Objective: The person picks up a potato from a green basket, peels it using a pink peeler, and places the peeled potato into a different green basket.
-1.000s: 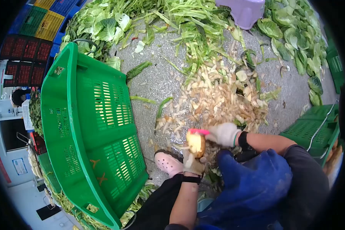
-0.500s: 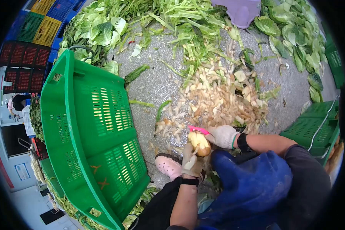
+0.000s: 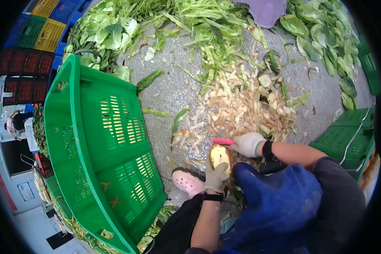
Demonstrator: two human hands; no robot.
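Note:
My left hand (image 3: 216,177), in a pale glove, is closed round a partly peeled potato (image 3: 219,155). Bare yellow flesh faces up, with brown skin still along its right side. In my gloved right hand (image 3: 248,144) is a pink peeler (image 3: 222,141), its head just above the potato's upper end. A heap of potato peelings (image 3: 247,108) covers the floor beyond both hands.
A large green basket (image 3: 114,139) stands on the left, beside a pink clog (image 3: 188,182). Leafy trimmings (image 3: 216,34) and cabbage leaves (image 3: 321,29) lie farther off, around a purple stool (image 3: 264,12). Another green crate (image 3: 342,135) is at right. A person (image 3: 17,122) works far left.
The potato has turned in my left hand, showing more peeled flesh, and my fingers now wrap its lower part. My right hand and the peeler have shifted slightly right and up off it.

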